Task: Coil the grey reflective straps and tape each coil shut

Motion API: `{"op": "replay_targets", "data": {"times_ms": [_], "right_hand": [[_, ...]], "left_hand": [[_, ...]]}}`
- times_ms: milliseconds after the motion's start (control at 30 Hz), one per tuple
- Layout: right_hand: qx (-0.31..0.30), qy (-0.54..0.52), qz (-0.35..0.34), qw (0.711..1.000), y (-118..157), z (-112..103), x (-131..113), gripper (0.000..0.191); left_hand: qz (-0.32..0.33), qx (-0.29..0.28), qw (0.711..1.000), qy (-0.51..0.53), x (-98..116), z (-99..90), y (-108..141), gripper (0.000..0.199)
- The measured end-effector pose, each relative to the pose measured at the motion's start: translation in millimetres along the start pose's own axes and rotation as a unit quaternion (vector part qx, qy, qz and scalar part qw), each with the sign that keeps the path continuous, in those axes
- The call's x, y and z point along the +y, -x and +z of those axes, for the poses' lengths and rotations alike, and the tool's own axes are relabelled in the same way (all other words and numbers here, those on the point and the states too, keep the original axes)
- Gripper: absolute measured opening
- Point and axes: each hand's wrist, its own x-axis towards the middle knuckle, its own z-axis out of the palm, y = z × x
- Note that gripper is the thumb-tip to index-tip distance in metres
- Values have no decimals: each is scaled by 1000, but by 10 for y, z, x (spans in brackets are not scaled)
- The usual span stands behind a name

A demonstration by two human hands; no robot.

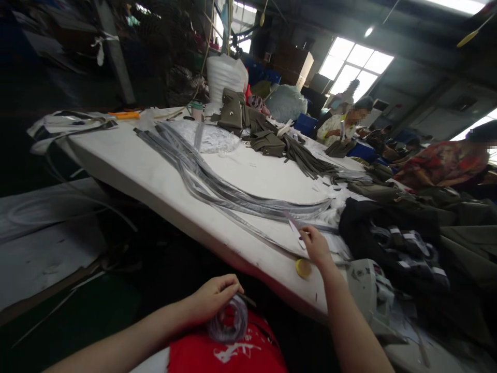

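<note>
My left hand (219,292), closed, holds a coiled strap (243,324) that looks wrapped in clear film, low in front of the red cloth at my body. A short dark end sticks out past its fingertips. Over the table's near right part, my right hand (315,244) pinches a thin white and purplish slip (294,228), perhaps paper. Just beyond that hand, long grey straps in clear plastic (229,194) curve across the white table (155,181). A round yellow disc (303,268) lies near the table edge, below my right hand.
Olive-grey bags (267,142) and bundled straps (306,158) lie farther back. On black cloth (361,217) at the right rest several coiled straps (419,246) with white bands. A sewing machine (363,280) stands at the right. Co-workers (446,160) sit along the table.
</note>
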Motion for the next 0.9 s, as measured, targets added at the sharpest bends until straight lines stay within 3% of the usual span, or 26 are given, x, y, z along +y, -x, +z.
{"op": "replay_targets", "data": {"times_ms": [133, 200, 300, 433, 600, 767, 900], "right_hand": [[-73, -100, -102, 987, 588, -206, -617, 30], [-113, -95, -150, 978, 881, -294, -916, 24], [-184, -54, -167, 967, 1175, -356, -1201, 18], [-210, 27, -181, 960, 1303, -332, -1304, 21], [-191, 117, -204, 953, 1354, -245, -1387, 25], [-209, 126, -231, 942, 1364, 95, -1497, 18], [-239, 63, -178, 952, 1256, 256, -1418, 19]], "left_hand": [[-32, 14, 998, 52, -25, -7, -9, 55], [-54, 21, 995, 79, -52, -6, -27, 50], [-61, 24, 994, 85, -82, -11, -55, 42], [-30, 44, 997, 62, -89, -26, -60, 36], [-70, 16, 994, 80, -71, -13, -19, 46], [-53, -5, 994, 98, -52, 2, -8, 45], [19, 12, 999, 28, -41, -42, 5, 41]]}}
